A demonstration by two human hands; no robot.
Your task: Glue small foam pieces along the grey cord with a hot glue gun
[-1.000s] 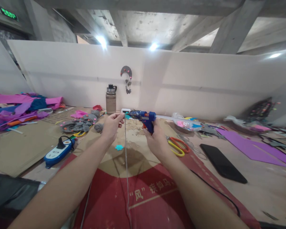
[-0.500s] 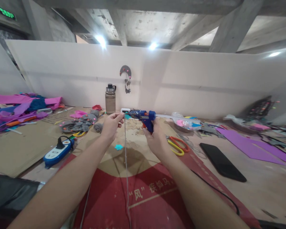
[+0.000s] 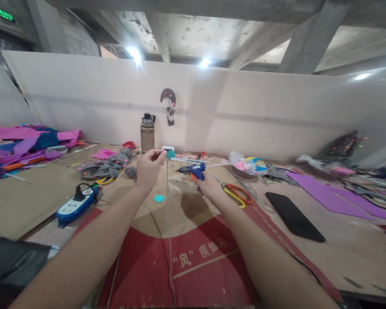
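My left hand (image 3: 149, 171) is raised over the middle of the table, thumb and forefinger pinched on the end of a thin grey yarn (image 3: 170, 240). The yarn hangs from the fingertips and runs down toward me over the red and tan board (image 3: 141, 262). A teal piece (image 3: 170, 154) shows right beside the fingertips; whether it is held too I cannot tell. My right hand (image 3: 208, 185) is closed round the handle of a blue hot glue gun (image 3: 197, 171), its nozzle pointing left, low over the board. A turquoise flower-shaped cutout (image 3: 158, 198) lies flat beneath the left hand.
Orange and yellow scissors (image 3: 239, 195) lie beside my right wrist, with a black phone (image 3: 294, 216) farther right. On the left are a blue power strip (image 3: 77, 207), grey felt pieces (image 3: 99, 168) and a yarn ball (image 3: 130, 172). A bottle (image 3: 147, 135) stands at the back wall.
My right hand has lowered the glue gun, taking its nozzle from close to the left fingertips down toward the board. The left hand keeps its pinch on the yarn.
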